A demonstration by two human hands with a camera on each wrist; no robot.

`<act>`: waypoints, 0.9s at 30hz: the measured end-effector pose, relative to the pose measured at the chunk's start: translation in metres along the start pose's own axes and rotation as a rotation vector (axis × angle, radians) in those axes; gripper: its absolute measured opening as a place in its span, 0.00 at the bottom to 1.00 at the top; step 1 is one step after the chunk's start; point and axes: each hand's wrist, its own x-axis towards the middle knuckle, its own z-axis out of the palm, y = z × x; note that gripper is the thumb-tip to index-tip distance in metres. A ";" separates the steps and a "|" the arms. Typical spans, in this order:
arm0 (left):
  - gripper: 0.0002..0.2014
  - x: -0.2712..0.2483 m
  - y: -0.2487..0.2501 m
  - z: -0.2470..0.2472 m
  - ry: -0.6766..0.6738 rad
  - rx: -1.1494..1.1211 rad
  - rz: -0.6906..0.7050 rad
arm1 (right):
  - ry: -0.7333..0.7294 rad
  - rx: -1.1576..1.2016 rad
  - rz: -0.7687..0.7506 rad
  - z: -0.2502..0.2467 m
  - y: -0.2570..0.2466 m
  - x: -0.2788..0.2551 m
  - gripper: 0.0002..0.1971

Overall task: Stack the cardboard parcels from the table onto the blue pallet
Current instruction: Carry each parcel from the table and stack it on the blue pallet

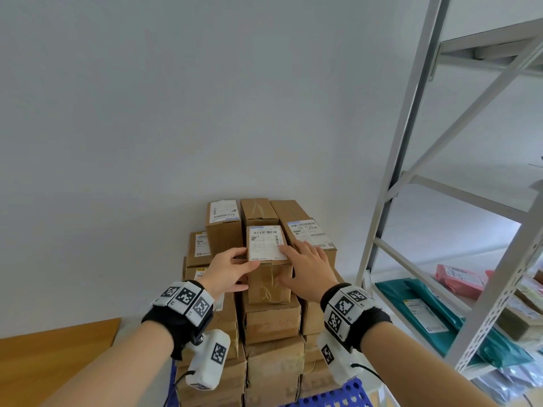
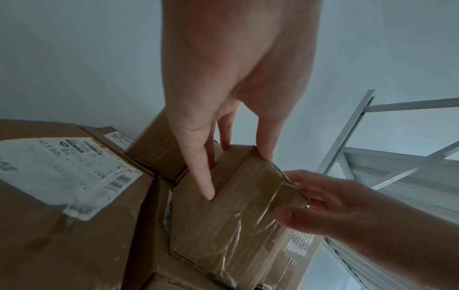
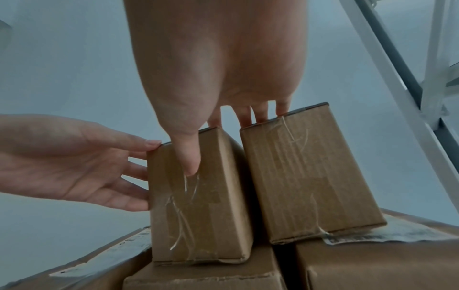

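Parcel (image 1: 269, 261) atop stacked cartons (image 1: 271, 318) on blue pallet (image 1: 338, 396).
Left hand (image 1: 229, 273) gripping left edge; right hand (image 1: 308, 270) flat, fingers straight, pressing top and front.

A stack of brown cardboard parcels (image 1: 271, 318) stands on the blue perforated plastic pallet (image 1: 338, 396), against the wall. On top of the stack, at its front edge, sits a small taped cardboard parcel with a white label (image 1: 269, 259); a second small cardboard parcel (image 3: 310, 172) stands just beside it on the right. A grey metal shelving rack (image 1: 440, 177) stands right of the pallet. A wooden counter (image 1: 55, 345) lies left of the stack.
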 end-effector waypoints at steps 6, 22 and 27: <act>0.27 0.006 0.002 0.012 0.023 -0.010 0.009 | 0.014 0.002 -0.017 0.001 0.002 0.002 0.31; 0.24 -0.049 -0.002 -0.033 0.213 0.102 0.119 | -0.053 0.356 -0.219 -0.008 -0.054 0.000 0.30; 0.20 -0.092 -0.021 -0.062 0.354 0.033 0.026 | -0.093 0.431 -0.387 0.009 -0.096 -0.008 0.26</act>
